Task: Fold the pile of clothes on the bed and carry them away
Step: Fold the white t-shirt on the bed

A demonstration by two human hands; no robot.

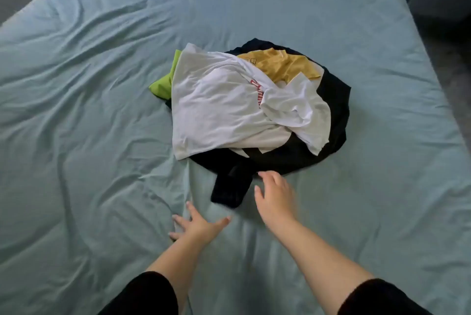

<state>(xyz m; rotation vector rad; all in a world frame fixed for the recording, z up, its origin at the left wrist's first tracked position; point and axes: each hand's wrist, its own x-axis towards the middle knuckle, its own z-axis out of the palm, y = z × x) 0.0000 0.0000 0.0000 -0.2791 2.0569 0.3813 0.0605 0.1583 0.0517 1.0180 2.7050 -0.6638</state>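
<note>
Pile [254,105] sits centre frame, slightly right of middle, on the bed. Unfolded, crumpled.

Layers as seen:
- white shirt [216,105] on top, covers most of the pile; red print partly visible in a fold, unreadable
- yellow top [283,64] at upper right of the pile, partly under the white shirt
- green item [163,85] pokes out at the pile's left edge, under the white shirt
- black garment [334,100] at the bottom, showing around the right and lower edges; one black tab [229,189] sticks out toward the lower frame, lying flat on the sheet

Right hand [274,197]: just below the pile's lower edge, right beside the tab. Fingers loosely extended, holding nothing. Fingertips are at the rim of the black garment; contact cannot be told (motion blur).

Left hand [196,225]: lower centre, left of the tab and apart from the pile. Fingers spread wide, palm down over the sheet, gripping nothing.

Both forearms bare, entering from the bottom edge; dark cuffs [147,297] at the bottom.

Sheet [89,85]: pale blue-green, creased, fills nearly the whole frame. Dark grey surfaces [438,3] in the upper corners, beyond the bed edge
</note>
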